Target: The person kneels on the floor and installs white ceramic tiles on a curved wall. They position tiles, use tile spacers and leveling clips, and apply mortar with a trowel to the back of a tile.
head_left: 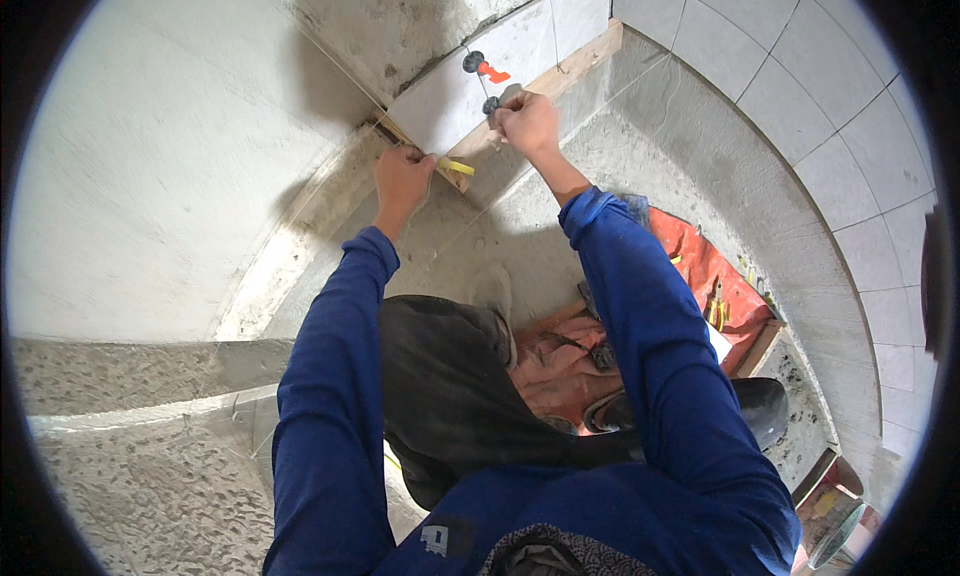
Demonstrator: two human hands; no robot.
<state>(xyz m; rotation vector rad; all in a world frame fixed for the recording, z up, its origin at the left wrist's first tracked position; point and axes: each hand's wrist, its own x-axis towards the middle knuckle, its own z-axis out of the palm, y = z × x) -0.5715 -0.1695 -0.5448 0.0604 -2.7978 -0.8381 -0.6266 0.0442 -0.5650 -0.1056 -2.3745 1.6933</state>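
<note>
At the wall's low row of white tiles (440, 113), both of my hands are at work. My right hand (530, 126) is closed, its fingertips on a small black round knob (490, 106) at the joint between two tiles. Just above it, a second black knob (474, 62) sits on the same joint with an orange-red plastic piece (495, 73) beside it. My left hand (404, 181) is pinched shut at the tile's lower left corner. A yellow strip (458, 166) sticks out right by its fingertips; whether they grip it is hidden.
A wooden batten (580, 64) runs under the tiles. Thin strings (340, 68) stretch across the wall and floor. Right of my legs, an orange-red sheet (705, 266) carries yellow-handled pliers (716, 308). Larger tiles (780, 106) cover the right wall. A bucket-like container (835, 536) stands lower right.
</note>
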